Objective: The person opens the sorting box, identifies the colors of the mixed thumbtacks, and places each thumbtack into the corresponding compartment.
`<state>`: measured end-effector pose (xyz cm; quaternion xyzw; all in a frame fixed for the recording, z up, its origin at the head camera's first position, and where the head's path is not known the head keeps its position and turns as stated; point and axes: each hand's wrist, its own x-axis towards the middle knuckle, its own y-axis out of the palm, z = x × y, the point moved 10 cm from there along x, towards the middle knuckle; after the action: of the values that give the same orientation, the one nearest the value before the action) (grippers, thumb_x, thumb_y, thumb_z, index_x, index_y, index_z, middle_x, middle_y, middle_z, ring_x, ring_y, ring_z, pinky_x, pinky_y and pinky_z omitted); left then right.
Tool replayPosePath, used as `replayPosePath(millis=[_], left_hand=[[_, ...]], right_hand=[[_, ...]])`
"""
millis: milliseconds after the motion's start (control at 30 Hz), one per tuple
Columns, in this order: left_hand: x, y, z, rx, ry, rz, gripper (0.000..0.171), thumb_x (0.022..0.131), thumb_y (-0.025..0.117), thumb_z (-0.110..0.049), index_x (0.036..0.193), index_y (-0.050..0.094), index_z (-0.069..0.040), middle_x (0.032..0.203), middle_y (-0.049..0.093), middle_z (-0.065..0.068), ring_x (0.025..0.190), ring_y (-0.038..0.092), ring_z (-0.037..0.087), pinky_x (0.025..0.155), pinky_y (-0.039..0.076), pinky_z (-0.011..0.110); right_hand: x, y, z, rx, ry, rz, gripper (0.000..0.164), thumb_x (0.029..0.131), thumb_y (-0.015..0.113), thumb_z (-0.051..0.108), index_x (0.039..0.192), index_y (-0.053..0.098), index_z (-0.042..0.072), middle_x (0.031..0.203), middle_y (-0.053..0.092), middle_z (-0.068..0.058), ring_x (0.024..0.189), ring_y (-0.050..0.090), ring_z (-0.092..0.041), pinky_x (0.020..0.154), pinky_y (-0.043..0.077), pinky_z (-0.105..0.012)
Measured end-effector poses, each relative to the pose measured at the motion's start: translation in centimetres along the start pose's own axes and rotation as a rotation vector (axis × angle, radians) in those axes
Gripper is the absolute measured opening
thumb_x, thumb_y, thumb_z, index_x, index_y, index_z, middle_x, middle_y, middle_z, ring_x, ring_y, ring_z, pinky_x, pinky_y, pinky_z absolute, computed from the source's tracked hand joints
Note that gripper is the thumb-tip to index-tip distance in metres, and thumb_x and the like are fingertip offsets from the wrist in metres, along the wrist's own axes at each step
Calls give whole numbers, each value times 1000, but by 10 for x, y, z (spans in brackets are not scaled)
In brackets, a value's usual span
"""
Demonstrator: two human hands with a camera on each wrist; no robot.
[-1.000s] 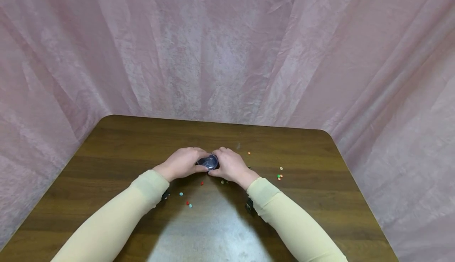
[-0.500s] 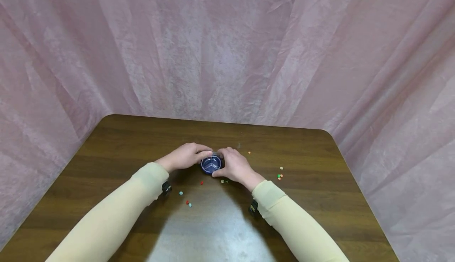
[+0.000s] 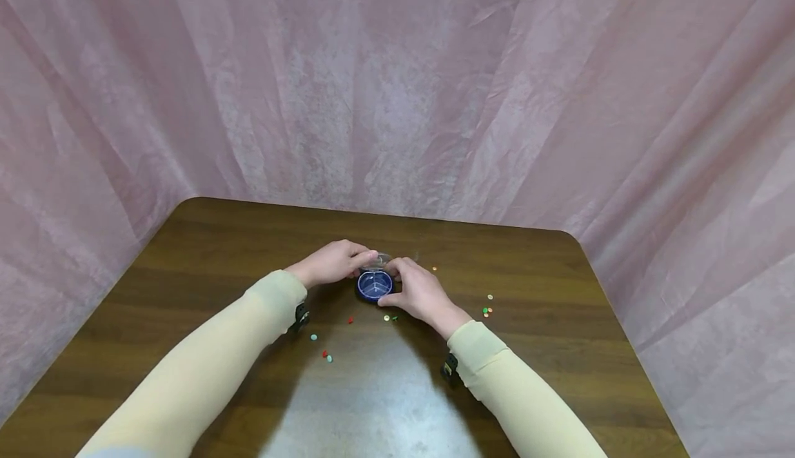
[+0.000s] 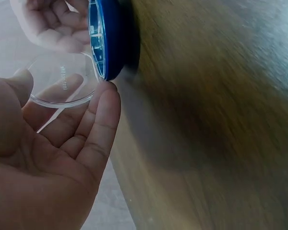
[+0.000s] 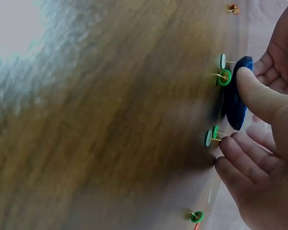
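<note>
A small round blue case [image 3: 375,285] with three compartments lies between the hands in the head view. Its clear round lid [image 4: 55,79] stands raised at the back, joined to the blue base. My left hand [image 3: 335,263] pinches the lid, thumb on one face and fingers on the other. Around the base curls my right hand [image 3: 422,290], its thumb [image 5: 257,93] pressed on the near side. In the right wrist view, green and white thumbtacks [image 5: 224,77] lie beside the base, some close to the right fingertips.
Several more thumbtacks are scattered on the wooden table [image 3: 528,375]: red and light blue ones [image 3: 324,354] at the front left, a green and orange group [image 3: 486,311] at the right. A pink curtain [image 3: 397,99] hangs behind the table.
The lid has swung up and back, so the compartments now show plainly. My left hand has moved away and slightly right with the lid; my right hand and the case have shifted slightly right.
</note>
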<state>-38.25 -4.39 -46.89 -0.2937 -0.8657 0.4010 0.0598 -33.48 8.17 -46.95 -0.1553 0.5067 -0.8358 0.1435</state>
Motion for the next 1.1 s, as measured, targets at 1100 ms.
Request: replayPosePath(millis=[1100], left_hand=[[-91, -21, -4, 355, 151, -100, 14, 93, 71, -26, 104, 71, -17, 94, 62, -11, 86, 59, 11, 78, 48, 33]], right_hand=[[4, -6, -1, -94, -20, 33, 67, 72, 86, 45, 128, 66, 12, 114, 63, 0, 99, 60, -13, 88, 47, -31]])
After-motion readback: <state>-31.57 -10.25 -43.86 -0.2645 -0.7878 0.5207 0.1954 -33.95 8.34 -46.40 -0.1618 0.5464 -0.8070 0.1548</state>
